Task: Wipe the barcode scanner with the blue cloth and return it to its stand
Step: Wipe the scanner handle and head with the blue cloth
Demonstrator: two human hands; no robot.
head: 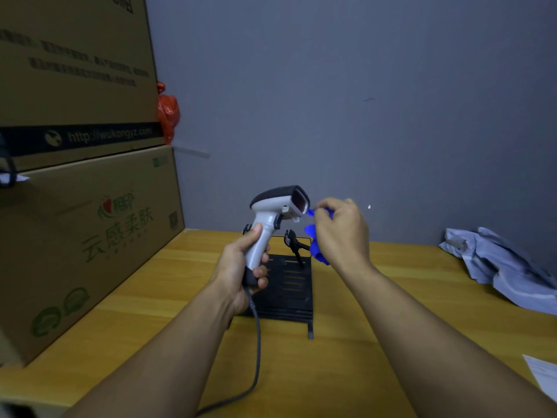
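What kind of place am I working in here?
Probably a stockroom or a shop's back room. Large cardboard cartons are stacked at the left of a wooden table set against a bare grey wall, and the left hand holds a corded barcode scanner above its black stand.

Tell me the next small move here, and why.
Probably bring the blue cloth in the right hand onto the scanner window: the left hand holds the scanner up facing the cloth, which sits just beside it, and the stand below is empty.
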